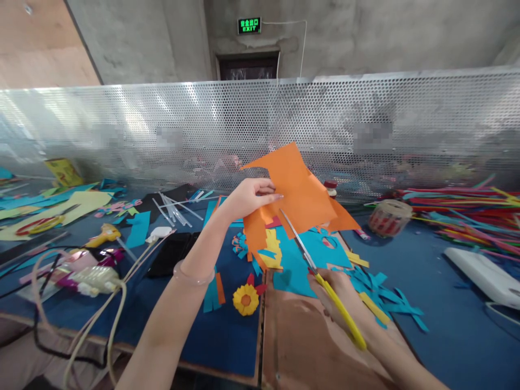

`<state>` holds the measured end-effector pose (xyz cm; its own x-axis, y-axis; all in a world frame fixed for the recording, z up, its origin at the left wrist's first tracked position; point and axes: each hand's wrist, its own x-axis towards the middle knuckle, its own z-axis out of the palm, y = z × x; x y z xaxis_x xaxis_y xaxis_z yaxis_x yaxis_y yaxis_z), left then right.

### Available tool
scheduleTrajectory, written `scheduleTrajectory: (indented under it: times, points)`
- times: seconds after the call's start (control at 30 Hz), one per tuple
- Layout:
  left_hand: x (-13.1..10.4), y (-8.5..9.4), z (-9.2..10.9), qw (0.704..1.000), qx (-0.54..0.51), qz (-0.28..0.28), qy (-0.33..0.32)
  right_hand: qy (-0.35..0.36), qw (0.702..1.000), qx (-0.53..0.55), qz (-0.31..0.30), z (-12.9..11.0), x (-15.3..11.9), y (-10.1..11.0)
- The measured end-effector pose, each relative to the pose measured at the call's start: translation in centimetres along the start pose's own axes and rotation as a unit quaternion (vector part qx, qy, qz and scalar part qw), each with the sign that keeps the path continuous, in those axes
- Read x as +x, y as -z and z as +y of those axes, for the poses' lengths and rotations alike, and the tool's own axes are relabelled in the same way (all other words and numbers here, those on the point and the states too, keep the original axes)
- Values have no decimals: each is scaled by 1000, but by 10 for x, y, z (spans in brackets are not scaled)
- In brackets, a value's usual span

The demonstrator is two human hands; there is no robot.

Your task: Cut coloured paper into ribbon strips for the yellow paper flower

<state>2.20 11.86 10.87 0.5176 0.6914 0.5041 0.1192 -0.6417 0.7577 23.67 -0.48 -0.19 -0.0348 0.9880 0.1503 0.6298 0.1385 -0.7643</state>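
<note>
A sheet of orange paper is held up over the table by my left hand, its thumb and fingers closed on the left part of the sheet. My right hand grips yellow-handled scissors. Their metal blades point up and left, with the tips at the lower edge of the orange paper. Below the sheet lie blue paper and yellow paper scraps. A yellow paper flower with red petals beside it lies between my arms, nearer the table's front edge.
Blue paper strips lie to the right, near a tape roll, a white device and colourful pipe cleaners. On the left are glue sticks, a yellow glue gun and tangled cords. A perforated metal panel stands behind.
</note>
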Motion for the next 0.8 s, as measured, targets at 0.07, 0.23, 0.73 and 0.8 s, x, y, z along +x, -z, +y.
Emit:
scheduleTrajectory:
  times: [0.07, 0.23, 0.73, 0.8]
  points:
    - [0, 1, 0, 1000, 12, -3, -3, 14, 1000, -14, 3, 5, 4, -1]
    - [0, 5, 2, 999, 40, 35, 0, 43, 999, -17, 11, 20, 11, -4]
    - [12, -24, -19, 915, -22, 402, -14, 10, 996, 84, -26, 3, -1, -11]
    - [11, -34, -18, 914, -34, 405, -17, 19, 996, 86, -24, 2, -1, -11]
